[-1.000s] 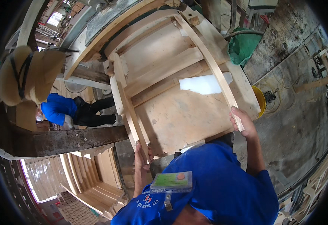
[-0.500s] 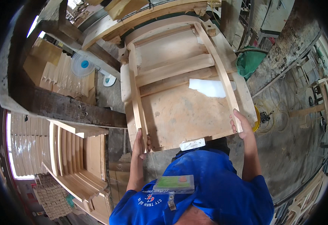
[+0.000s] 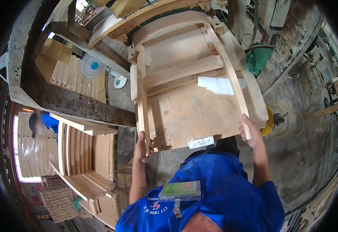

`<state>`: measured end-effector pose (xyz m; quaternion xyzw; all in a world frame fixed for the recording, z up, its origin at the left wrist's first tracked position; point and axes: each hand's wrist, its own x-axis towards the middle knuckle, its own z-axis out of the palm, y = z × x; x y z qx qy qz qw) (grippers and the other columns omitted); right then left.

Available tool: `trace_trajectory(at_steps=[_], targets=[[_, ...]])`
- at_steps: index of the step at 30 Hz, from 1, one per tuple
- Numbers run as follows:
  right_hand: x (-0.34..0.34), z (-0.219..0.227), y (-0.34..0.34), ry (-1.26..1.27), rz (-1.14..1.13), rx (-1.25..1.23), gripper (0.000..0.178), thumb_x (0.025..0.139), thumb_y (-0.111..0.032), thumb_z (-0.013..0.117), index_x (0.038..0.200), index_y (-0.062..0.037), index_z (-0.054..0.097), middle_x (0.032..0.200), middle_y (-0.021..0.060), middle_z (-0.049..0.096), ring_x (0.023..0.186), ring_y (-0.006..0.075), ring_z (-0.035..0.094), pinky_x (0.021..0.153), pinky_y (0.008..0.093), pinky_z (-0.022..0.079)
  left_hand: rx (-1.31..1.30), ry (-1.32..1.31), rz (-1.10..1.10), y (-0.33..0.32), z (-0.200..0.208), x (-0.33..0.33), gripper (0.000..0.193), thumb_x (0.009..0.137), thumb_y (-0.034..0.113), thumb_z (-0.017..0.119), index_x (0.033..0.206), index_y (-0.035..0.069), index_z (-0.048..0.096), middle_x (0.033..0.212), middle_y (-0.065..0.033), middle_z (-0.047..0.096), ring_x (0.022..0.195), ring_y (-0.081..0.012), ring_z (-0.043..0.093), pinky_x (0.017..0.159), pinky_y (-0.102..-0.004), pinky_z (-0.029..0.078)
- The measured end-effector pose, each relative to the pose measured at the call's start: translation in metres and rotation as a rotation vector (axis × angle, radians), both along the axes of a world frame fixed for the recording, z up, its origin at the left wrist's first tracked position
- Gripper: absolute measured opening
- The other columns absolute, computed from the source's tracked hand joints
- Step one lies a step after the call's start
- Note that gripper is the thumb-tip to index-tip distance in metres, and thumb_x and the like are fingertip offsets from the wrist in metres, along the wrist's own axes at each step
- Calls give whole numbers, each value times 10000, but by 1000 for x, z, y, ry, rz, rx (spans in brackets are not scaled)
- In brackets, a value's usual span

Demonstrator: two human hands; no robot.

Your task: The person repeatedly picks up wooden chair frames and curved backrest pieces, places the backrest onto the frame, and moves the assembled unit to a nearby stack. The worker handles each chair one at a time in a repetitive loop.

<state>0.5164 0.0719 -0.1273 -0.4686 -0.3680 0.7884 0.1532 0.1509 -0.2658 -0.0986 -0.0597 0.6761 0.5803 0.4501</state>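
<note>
A pale wooden chair frame (image 3: 184, 72) with a curved far rail, a crossbar and two long side legs lies over a stained wooden work board (image 3: 192, 116). My left hand (image 3: 143, 147) is closed round the near end of the left leg. Round the near end of the right leg, my right hand (image 3: 250, 130) is closed too, thumb on top. A white foam piece (image 3: 217, 85) lies on the board, partly under the right leg. At the board's near edge sits a small white block (image 3: 200, 142).
Dark beams of a machine frame (image 3: 84, 107) stand at the left, with stacked wooden parts (image 3: 78, 150) below them. Another person in a blue sleeve (image 3: 51, 122) is far left. A yellow bucket (image 3: 269, 120) and a green bag (image 3: 257, 61) are at right.
The whole view has shifted slightly, and a person has come into sight at the far left. Both my hands keep their hold on the chair frame's legs.
</note>
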Motion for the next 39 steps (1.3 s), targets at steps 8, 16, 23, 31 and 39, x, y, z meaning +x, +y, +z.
trace_trajectory(at_steps=[8, 16, 23, 31, 39], targets=[[15, 18, -21, 36, -19, -39, 404, 943, -461, 744, 1030, -95, 597, 668, -7, 568, 453, 71, 494, 371, 225, 362, -56, 12, -12, -18, 24, 7, 700, 944, 750, 538, 985, 55, 606, 655, -42, 597, 493, -158, 584, 420, -269, 423], [21, 40, -46, 109, -5, -65, 363, 967, -409, 727, 1036, -86, 578, 684, -2, 568, 472, 77, 507, 404, 216, 395, -460, 509, -132, -53, 42, -10, 608, 990, 637, 584, 1021, 36, 670, 739, -67, 642, 657, -160, 621, 604, -295, 484], [18, 43, -66, 100, 11, -98, 339, 994, -394, 688, 1045, -86, 555, 679, 17, 554, 466, 103, 505, 410, 249, 411, -79, 1054, 138, 56, 66, 3, 333, 1043, 331, 653, 1023, 0, 682, 875, -80, 691, 778, -154, 646, 727, -317, 537], [42, 43, -80, -25, 54, -159, 342, 967, -390, 726, 1109, -123, 567, 715, -25, 559, 499, 74, 523, 420, 234, 423, 494, -191, 269, 192, -9, -13, 610, 937, 502, 751, 1299, 51, 558, 1156, -158, 677, 1097, -306, 657, 985, -443, 547], [70, 35, -101, -10, 63, -175, 352, 936, -395, 752, 1081, -114, 599, 745, -10, 586, 539, 90, 550, 455, 251, 452, 689, -434, 496, 247, -42, -25, 520, 952, 473, 729, 1270, 70, 640, 1298, -121, 654, 1246, -331, 604, 1073, -536, 500]])
